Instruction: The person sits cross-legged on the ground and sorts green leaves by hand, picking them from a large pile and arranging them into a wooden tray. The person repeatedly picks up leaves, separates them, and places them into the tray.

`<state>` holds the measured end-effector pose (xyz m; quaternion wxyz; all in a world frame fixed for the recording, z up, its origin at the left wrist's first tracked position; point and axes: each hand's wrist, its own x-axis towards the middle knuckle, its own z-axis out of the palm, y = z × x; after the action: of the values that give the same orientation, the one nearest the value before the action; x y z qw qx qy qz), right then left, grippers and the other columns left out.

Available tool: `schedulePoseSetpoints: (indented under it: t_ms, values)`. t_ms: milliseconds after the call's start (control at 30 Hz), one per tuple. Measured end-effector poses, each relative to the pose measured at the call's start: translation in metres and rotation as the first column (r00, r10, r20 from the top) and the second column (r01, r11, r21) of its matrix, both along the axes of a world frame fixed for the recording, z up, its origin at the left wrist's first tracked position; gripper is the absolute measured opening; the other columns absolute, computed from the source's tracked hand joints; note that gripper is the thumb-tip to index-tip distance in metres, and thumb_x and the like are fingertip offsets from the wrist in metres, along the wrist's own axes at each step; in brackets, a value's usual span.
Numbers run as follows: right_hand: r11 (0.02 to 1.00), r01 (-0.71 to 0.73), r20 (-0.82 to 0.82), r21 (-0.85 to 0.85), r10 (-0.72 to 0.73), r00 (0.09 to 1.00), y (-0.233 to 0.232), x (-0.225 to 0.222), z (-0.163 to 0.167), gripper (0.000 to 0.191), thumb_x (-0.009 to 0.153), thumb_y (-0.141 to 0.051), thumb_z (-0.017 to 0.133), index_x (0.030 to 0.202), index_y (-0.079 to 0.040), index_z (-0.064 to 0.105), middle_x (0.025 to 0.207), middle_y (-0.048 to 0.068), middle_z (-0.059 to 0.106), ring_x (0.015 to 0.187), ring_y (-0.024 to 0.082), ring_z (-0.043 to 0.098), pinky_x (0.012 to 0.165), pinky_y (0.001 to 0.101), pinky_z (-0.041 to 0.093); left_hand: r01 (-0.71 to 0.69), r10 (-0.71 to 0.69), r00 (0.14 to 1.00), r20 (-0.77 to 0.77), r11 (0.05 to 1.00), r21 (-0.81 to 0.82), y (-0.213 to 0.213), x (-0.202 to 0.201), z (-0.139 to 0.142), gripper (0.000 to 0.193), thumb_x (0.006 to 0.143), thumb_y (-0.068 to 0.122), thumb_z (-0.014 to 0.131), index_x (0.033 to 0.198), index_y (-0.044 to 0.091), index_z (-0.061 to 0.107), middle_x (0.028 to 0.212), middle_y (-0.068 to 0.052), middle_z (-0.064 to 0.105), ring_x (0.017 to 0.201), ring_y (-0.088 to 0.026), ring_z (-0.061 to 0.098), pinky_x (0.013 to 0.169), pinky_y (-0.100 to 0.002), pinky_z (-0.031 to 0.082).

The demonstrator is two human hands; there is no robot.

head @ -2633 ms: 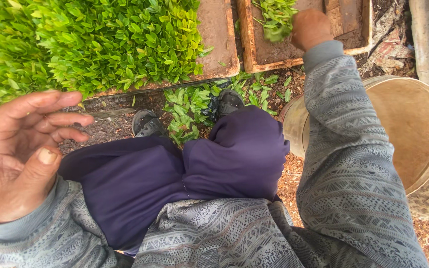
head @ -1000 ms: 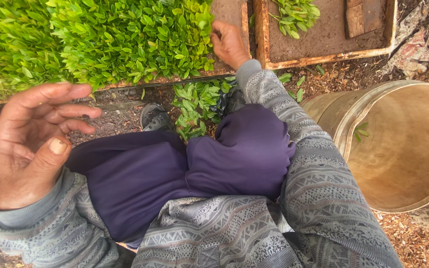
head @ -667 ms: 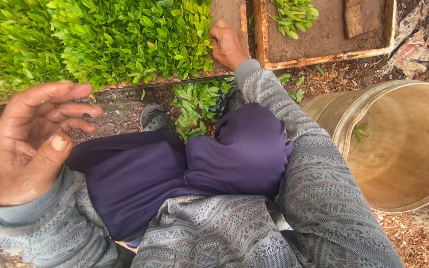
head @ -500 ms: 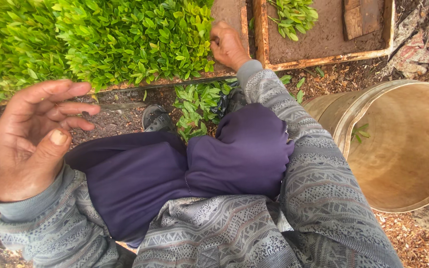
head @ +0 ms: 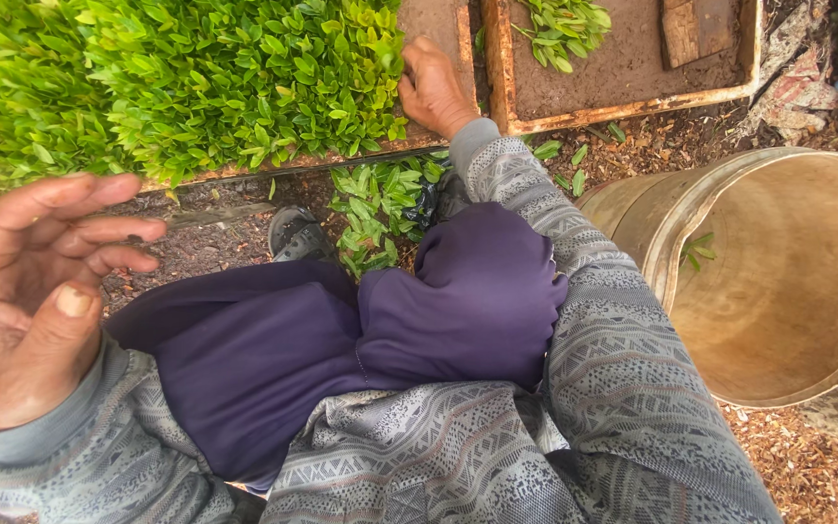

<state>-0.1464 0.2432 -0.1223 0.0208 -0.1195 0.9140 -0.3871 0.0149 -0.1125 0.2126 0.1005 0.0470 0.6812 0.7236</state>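
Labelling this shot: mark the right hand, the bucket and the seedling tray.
right hand (head: 434,87), head view, on the back of the hand.
bucket (head: 700,194), head view, on its outer wall near the rim.
seedling tray (head: 438,24), head view, on its bare soil corner.

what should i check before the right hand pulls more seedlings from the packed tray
1. Right hand at the seedlings: ok, it rests at the right edge of the dense green mass in the wooden tray.
2. Right hand's grip on a stem: cannot tell, fingertips are hidden by leaves.
3. Left hand free: ok, open, palm up, holding nothing.
4. Bucket ready to the right: ok, tilted open, only a few leaves inside.
5. Loose seedlings on the ground between the feet: not ok, close to the shoe.
6. Second tray: ok, mostly bare soil, a small clump left.
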Motion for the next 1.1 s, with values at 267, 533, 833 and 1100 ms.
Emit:
schedulePoseSetpoints:
  t_ms: [267,533,833,1100]
  values:
    - [0.994,0.068,0.158,-0.089,-0.054,0.986,-0.001,0.000,-0.003,0.027,0.073,0.008,0.065,0.086,-0.010,0.050,0.087,-0.001,0.038,0.088,0.010,0.052,0.071,0.0247,0.047,0.014,-0.014,1.000,-0.013,1.000,-0.018,-0.006,0.002,-0.005,0.057,0.105,0.026,0.070,0.150,-0.001,0.045,0.145,-0.025,0.057,0.119,-0.030,0.063,0.099,-0.038,0.054]
    - [0.993,-0.055,-0.296,0.103,0.083,0.952,0.003,0.003,-0.001,0.042,0.063,0.008,0.058,0.103,-0.002,0.070,0.094,0.009,0.057,0.090,0.024,0.064,0.080,0.0321,0.058,-0.006,0.006,1.000,0.003,1.000,-0.002,-0.010,0.006,-0.012,0.053,0.107,0.025,0.070,0.147,0.000,0.045,0.142,-0.022,0.055,0.120,-0.031,0.063,0.100,-0.039,0.055]
    - [0.811,0.482,-0.269,0.332,-0.408,0.872,0.114,0.002,0.024,0.026,0.085,-0.012,0.078,0.109,-0.003,0.073,0.092,0.018,0.075,0.081,0.032,0.074,0.072,0.0438,0.059,0.041,-0.042,0.999,-0.016,0.997,-0.070,-0.020,0.007,-0.012,0.055,0.108,0.026,0.067,0.151,0.002,0.043,0.148,-0.023,0.056,0.124,-0.031,0.064,0.103,-0.040,0.056]
    - [0.646,0.329,-0.127,0.689,-0.339,0.932,0.146,0.002,0.017,0.016,0.091,0.000,0.065,0.102,-0.009,0.073,0.075,0.015,0.072,0.065,0.028,0.073,0.055,0.0432,0.059,0.052,-0.053,0.999,-0.010,0.997,-0.060,-0.014,0.005,-0.009,0.057,0.106,0.027,0.069,0.151,0.002,0.044,0.145,-0.022,0.055,0.123,-0.030,0.063,0.104,-0.040,0.055]
